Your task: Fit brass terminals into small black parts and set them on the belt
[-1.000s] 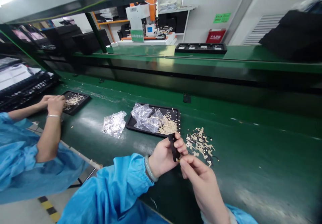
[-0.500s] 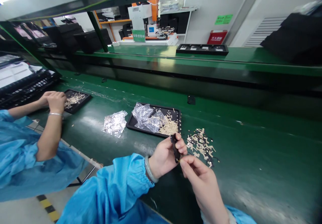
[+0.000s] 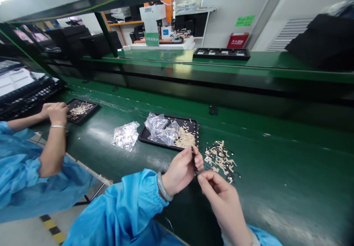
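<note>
My left hand (image 3: pixel 183 170) grips a slim black part (image 3: pixel 194 161), seen almost edge-on, between thumb and fingers. At the lower end of that part, my right hand (image 3: pixel 221 194) is pinched closed; whatever sits between its fingertips is too small to make out. Just beyond my hands lies a loose pile of small beige and black pieces (image 3: pixel 221 159). Behind my left hand, a black tray (image 3: pixel 143 134) holds clear plastic bags (image 3: pixel 163 130) and a heap of small beige pieces (image 3: pixel 185 137).
Another silvery plastic bag (image 3: pixel 125 135) lies left of the tray. At the far left, a co-worker's hands (image 3: pixel 56 111) are at a second black tray (image 3: pixel 95 109) with beige pieces. A raised green shelf (image 3: pixel 177 56) runs along the back, bearing a compartmented black tray (image 3: pixel 221 54).
The black part has turned in my left hand, from showing its broader side to nearly edge-on. My right hand stays at its lower end. The co-worker's hands have shifted slightly left.
</note>
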